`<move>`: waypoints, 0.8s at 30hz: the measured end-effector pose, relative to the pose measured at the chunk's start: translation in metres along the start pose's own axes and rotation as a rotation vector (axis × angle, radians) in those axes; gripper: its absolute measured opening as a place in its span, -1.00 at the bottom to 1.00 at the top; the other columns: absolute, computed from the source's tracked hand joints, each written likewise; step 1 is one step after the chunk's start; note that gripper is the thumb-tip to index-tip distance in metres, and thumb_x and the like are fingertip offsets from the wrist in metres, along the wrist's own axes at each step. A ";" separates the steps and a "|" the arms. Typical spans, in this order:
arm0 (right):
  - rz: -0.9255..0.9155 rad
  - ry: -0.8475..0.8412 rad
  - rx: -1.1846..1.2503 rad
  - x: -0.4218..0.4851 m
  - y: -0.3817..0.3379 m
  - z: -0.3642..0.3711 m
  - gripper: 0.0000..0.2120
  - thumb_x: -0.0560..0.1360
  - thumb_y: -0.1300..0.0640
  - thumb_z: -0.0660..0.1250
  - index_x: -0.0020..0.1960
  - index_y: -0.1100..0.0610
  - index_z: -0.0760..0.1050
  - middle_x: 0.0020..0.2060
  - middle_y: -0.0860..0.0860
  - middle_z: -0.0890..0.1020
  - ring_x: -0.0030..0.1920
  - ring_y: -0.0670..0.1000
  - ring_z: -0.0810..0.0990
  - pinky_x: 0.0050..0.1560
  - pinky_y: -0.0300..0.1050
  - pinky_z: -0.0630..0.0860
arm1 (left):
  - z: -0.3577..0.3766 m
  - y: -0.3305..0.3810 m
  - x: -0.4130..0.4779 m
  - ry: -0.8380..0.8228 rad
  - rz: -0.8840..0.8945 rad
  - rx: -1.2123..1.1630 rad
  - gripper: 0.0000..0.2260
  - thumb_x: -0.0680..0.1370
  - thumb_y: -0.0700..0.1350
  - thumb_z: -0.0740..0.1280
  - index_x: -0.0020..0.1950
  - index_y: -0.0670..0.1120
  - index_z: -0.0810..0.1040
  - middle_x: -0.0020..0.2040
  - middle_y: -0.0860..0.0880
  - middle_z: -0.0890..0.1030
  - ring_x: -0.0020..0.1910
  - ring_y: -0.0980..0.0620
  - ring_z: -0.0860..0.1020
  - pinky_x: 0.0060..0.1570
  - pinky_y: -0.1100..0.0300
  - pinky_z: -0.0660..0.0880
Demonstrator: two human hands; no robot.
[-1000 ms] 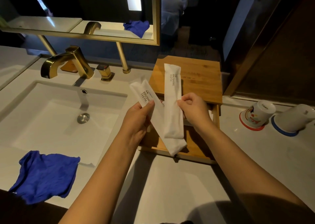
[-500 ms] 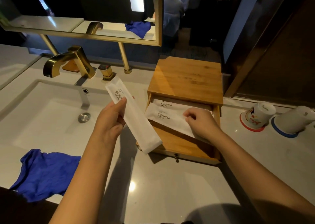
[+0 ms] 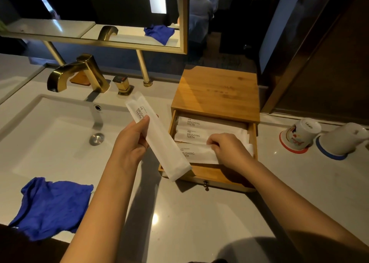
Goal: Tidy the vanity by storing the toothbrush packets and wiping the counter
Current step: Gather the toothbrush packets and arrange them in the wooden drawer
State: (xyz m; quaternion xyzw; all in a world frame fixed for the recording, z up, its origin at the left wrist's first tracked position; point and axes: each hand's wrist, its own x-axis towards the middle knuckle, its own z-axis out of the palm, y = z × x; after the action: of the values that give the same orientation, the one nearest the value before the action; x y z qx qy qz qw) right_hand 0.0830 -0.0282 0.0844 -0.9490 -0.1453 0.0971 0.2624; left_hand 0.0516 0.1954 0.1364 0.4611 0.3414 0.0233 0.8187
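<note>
The left hand (image 3: 130, 144) holds one white packet (image 3: 159, 140) marked BRUSHING TEETH. The thumb presses on the printed face near the upper end and the fingers (image 3: 144, 143) wrap behind it, so the grip is closed on the packet. The packet slants from upper left to lower right; its lower end hangs over the front left corner of the open drawer (image 3: 211, 175), its upper end over the counter (image 3: 199, 222) between the sink (image 3: 60, 138) and the box (image 3: 216, 92).

The right hand (image 3: 229, 149) is inside the drawer, palm down. Its fingertips pinch the edge of the front packet (image 3: 197, 153), which lies flat nearest the drawer front. Two more packets lie behind it, side by side and parallel: the middle packet (image 3: 191, 135) and the rear packet (image 3: 191, 121), the latter partly under the box top. All three lie crosswise with the print at the left end.

The drawer is pulled out of the wooden box, which stands on the counter right of the sink. A small knob (image 3: 206, 184) shows on the drawer front.

A blue cloth (image 3: 52, 204) lies crumpled on the front left edge of the counter, partly over the sink rim, well apart from both hands. A gold tap (image 3: 77, 72) stands behind the sink. Two cups (image 3: 303, 133) stand upside down on coasters at the right, near the wall.
</note>
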 end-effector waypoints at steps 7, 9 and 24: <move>0.096 0.082 0.062 0.003 0.013 0.023 -0.82 0.56 0.22 0.20 0.02 0.14 0.57 -0.03 0.08 0.63 0.00 0.04 0.55 -0.05 -0.19 0.45 | 0.003 -0.005 0.004 -0.002 -0.028 -0.004 -0.92 0.50 -0.19 0.37 -0.05 -0.03 0.53 0.06 -0.11 0.63 0.04 -0.06 0.62 0.05 -0.07 0.56; 0.096 0.096 0.061 0.002 0.016 0.026 -0.82 0.56 0.22 0.19 0.02 0.14 0.57 -0.04 0.08 0.63 -0.01 0.02 0.53 -0.07 -0.23 0.40 | 0.002 -0.006 0.005 0.004 -0.027 -0.001 -0.91 0.50 -0.19 0.37 -0.05 -0.03 0.53 0.06 -0.11 0.63 0.04 -0.06 0.62 0.03 -0.06 0.57; 0.050 0.243 -0.102 0.004 0.013 0.035 -0.89 0.54 0.25 0.23 0.01 0.15 0.51 0.00 0.08 0.52 0.02 0.06 0.45 -0.08 -0.15 0.39 | 0.010 -0.014 0.007 -0.048 -0.047 -0.003 -0.94 0.52 -0.21 0.34 -0.05 -0.07 0.54 0.07 -0.13 0.63 0.02 -0.04 0.62 0.03 -0.01 0.58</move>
State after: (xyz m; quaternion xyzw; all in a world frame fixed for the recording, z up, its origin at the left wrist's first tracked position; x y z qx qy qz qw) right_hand 0.0800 -0.0206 0.0475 -0.9692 -0.0935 -0.0193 0.2270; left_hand 0.0592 0.1822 0.1248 0.4520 0.3325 -0.0065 0.8277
